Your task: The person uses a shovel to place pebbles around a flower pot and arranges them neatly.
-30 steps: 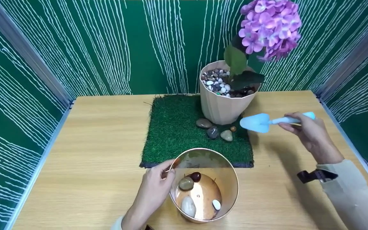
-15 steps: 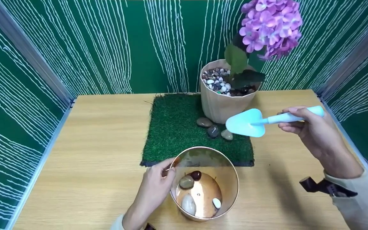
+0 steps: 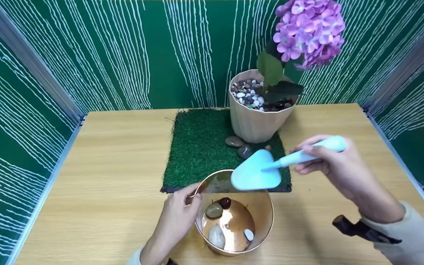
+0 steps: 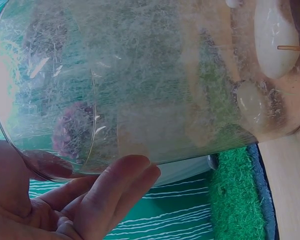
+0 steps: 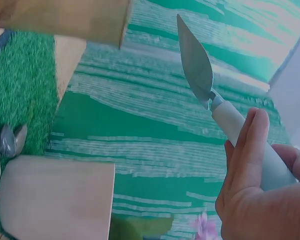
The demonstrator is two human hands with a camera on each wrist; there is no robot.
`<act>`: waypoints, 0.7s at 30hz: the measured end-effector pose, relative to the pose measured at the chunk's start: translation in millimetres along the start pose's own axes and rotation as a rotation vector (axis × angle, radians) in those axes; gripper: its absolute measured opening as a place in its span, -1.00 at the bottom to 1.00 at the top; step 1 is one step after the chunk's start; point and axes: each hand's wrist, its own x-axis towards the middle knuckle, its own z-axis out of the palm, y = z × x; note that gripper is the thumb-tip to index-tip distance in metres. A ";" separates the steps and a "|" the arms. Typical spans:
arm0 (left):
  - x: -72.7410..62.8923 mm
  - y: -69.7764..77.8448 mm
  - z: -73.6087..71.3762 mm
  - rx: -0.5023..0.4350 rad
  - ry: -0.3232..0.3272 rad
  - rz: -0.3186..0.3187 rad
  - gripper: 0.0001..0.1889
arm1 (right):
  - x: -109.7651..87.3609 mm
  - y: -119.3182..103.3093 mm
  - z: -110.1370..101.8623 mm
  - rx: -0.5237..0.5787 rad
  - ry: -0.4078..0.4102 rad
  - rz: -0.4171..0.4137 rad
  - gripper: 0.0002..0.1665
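Note:
A clear amber bucket (image 3: pixel 266 211) stands at the table's front, with a dark red stone (image 3: pixel 225 202), an olive stone (image 3: pixel 214 211), a pale oval stone (image 3: pixel 216 237) and a white pebble (image 3: pixel 249 235) inside. My left hand (image 3: pixel 178 211) grips its left rim, fingers outside the wall (image 4: pixel 155 90) in the left wrist view. Wrapped round the handle of a light blue trowel (image 3: pixel 258 173), my right hand (image 3: pixel 339 173) holds it raised on the right. The blade overlaps the bucket's far rim in the head view; no stone shows on it. In the right wrist view the blade (image 5: pixel 196 62) appears nearly edge-on.
Behind the bucket lies an artificial grass mat (image 3: pixel 197 154). On it stand a beige pot (image 3: pixel 256 125) of pebbles with a purple hydrangea (image 3: pixel 311 33), a brown stone (image 3: pixel 234 141) and a dark stone (image 3: pixel 244 151). Green striped walls (image 3: pixel 120 55) enclose the table (image 3: pixel 98 176).
My right hand has brought the trowel from beside the pot leftward and toward me, up to the bucket's far rim. The left hand and bucket stay in place.

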 end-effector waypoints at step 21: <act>-1.3 1.4 -0.6 -0.021 -0.003 -0.015 -0.59 | 4.4 23.3 48.2 -0.339 -0.256 0.049 -0.73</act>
